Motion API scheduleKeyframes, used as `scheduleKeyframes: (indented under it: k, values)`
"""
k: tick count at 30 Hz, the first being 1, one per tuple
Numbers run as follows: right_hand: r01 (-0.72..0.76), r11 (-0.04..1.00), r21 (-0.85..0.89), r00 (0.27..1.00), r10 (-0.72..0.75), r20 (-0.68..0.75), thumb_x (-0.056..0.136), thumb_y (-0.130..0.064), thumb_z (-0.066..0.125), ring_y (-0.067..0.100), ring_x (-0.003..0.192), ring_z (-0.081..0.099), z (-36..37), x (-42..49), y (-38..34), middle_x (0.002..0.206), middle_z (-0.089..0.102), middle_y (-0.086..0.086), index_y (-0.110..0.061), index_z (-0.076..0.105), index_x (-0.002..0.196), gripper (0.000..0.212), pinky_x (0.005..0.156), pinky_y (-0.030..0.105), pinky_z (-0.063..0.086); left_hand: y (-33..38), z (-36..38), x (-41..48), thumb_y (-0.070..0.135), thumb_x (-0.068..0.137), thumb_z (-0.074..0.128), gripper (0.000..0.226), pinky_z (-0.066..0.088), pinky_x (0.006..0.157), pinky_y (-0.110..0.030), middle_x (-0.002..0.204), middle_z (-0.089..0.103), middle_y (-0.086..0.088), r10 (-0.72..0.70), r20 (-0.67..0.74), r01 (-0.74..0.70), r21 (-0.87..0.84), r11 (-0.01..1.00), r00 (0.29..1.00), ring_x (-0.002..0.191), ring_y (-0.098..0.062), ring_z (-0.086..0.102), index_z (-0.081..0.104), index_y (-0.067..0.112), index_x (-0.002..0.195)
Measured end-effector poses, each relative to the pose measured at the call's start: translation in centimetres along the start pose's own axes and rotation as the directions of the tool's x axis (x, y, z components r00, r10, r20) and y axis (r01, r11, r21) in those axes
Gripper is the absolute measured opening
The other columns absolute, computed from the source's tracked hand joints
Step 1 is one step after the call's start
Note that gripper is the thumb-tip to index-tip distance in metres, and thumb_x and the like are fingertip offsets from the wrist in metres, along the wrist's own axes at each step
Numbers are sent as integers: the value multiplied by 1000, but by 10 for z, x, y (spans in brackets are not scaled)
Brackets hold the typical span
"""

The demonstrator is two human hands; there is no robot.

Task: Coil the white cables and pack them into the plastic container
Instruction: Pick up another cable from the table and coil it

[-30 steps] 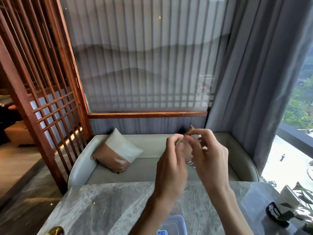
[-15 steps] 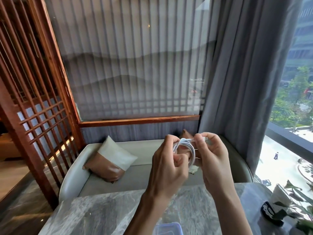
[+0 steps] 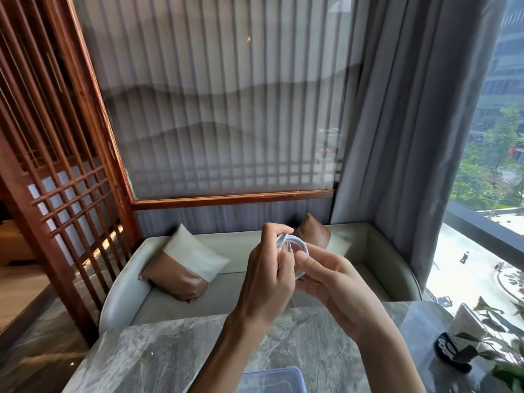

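White and thin, the coiled white cable (image 3: 292, 246) is held up in the air between both hands, above the far edge of the grey veined marble table (image 3: 147, 355) and in front of the pale green upholstered bench (image 3: 124, 290). In the head view, the only one there is, the left hand (image 3: 268, 282) is clenched on the left side of the loops, thumb and forefinger pinched over their top, its back turned to the camera. The right hand (image 3: 337, 290) lies palm up just beside it, fingers half curled; its thumb rests against the right side of the coil, but whether it truly grips the cable I cannot tell, since the lower loops are hidden behind the left hand. The ring of the coil stands roughly upright, its flat face toward the camera. The clear plastic container with a blue rim (image 3: 273, 380) sits on the table at the bottom edge of the picture, straight below the hands and toward the person; only its far end shows, and its contents cannot be made out. Judging from this, coiling is nearly finished and packing comes next: the cable would travel downward and back, and the left hand, holding it firmly and sitting slightly nearer the container, seems the likelier carrier.
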State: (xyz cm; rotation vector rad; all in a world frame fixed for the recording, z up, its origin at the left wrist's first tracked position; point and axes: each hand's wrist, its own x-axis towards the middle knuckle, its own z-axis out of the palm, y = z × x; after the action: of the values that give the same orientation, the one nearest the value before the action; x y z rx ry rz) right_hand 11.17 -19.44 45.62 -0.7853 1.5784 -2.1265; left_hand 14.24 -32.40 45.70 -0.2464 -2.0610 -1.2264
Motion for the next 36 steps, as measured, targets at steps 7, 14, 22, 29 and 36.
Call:
scheduleKeyframes:
  k: [7, 14, 22, 29, 36]
  values:
    - [29, 962, 272, 991, 7, -131, 90, -16, 63, 21, 100, 72, -9, -2, 5, 120, 71, 19, -11, 71, 120, 31, 85, 30, 59, -1, -2, 6, 10, 83, 37, 24, 41, 63, -11, 79, 63, 16, 36, -91, -30, 67, 997, 995, 73, -1, 58, 50, 21, 100]
    - [82, 936, 343, 960, 18, -278, 101, -14, 50, 24, 89, 62, -17, 3, 2, 105, 68, 17, -4, 64, 125, 30, 77, 30, 52, 7, 3, 9, 4, 83, 39, 36, 36, 64, -11, 84, 59, 7, 147, 51, -153, 148, 977, 988, 67, 0, 48, 56, 19, 110]
    - [-39, 922, 385, 972, 125, -201, 91, 14, 46, 2, 39, 50, -10, 8, 18, 54, 59, -2, 1, 65, 95, 23, 37, 11, 41, 4, 18, 6, 15, 80, 36, 23, 33, 62, -8, 74, 50, 10, 180, 68, -188, 146, 971, 981, 64, -3, 43, 57, 11, 89]
    - [-182, 912, 367, 977, 209, -35, 97, -27, 58, 6, 71, 62, -24, 0, 11, 91, 69, 5, -3, 72, 109, 31, 53, 15, 50, -13, 17, 6, 14, 84, 35, 20, 40, 61, -16, 76, 54, 7, 113, 46, -119, 172, 978, 993, 65, -10, 49, 54, 14, 90]
    - [-104, 966, 237, 994, 97, 42, 96, -19, 58, 15, 96, 70, -30, -1, 4, 112, 71, 14, -4, 66, 126, 34, 83, 24, 57, -20, 15, 6, 13, 85, 36, 22, 42, 63, -16, 82, 58, 7, 105, 90, -116, 124, 985, 990, 72, -8, 55, 52, 24, 96]
